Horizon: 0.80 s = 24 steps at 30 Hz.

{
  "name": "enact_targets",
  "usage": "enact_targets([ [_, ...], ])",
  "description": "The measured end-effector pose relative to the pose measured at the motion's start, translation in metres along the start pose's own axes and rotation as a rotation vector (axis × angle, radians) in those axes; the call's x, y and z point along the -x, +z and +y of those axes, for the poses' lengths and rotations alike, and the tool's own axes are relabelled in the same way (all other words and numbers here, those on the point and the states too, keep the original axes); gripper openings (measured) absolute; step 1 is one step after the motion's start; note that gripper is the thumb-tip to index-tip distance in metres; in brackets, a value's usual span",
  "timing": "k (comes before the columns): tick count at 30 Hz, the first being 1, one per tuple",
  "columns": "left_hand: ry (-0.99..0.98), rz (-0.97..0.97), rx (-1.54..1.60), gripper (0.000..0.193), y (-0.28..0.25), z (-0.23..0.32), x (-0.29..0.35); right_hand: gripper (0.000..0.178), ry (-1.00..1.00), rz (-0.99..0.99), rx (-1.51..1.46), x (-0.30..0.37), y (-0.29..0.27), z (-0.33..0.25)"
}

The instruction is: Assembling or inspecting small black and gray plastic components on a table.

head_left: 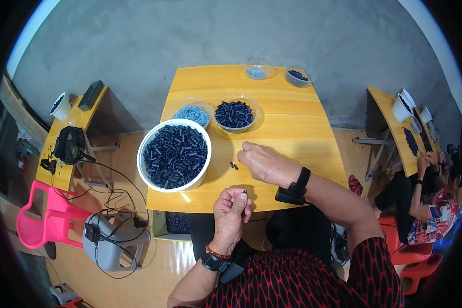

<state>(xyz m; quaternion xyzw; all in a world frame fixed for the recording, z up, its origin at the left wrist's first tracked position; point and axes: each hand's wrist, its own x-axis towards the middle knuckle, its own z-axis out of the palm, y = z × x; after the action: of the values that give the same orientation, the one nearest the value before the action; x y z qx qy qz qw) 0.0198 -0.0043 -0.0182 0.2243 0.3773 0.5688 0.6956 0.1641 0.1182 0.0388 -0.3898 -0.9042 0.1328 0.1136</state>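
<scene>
My left hand is closed at the table's front edge, thumb and finger pinching a small dark tubular piece. Farther up and to the right, my right hand is over the yellow table with its fingers curled together; whatever they hold, if anything, is hidden. A few loose black pieces lie on the wood just left of its fingertips. To the left stands a large white bucket full of short dark tubes. Behind it are a clear bowl of dark tubes and a clear bowl of small silvery pieces.
Two clear tubs, one with silvery bits and one with dark pieces, stand at the far edge. Below the table's left front is a bin of dark parts. Cables drape over a grey stool. Another person sits at the right table.
</scene>
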Motion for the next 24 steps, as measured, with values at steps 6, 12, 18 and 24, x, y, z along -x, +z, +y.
enact_targets([
  [6, 0.024, -0.022, 0.009, 0.010, 0.001, -0.002, 0.001, 0.008, 0.013, 0.053, 0.016, 0.005, 0.008, 0.007],
  [12, 0.023, -0.016, 0.031, 0.010, -0.004, -0.001, 0.001, 0.009, 0.103, 0.175, -0.331, 0.016, -0.008, -0.017],
  [18, 0.046, -0.041, 0.055, 0.007, -0.001, 0.001, 0.000, 0.018, 0.217, -0.002, -0.868, 0.036, -0.006, -0.024],
  [24, 0.033, -0.047, 0.052, 0.007, 0.000, 0.002, 0.000, 0.019, 0.146, 0.002, -0.853, 0.047, 0.000, -0.014],
])
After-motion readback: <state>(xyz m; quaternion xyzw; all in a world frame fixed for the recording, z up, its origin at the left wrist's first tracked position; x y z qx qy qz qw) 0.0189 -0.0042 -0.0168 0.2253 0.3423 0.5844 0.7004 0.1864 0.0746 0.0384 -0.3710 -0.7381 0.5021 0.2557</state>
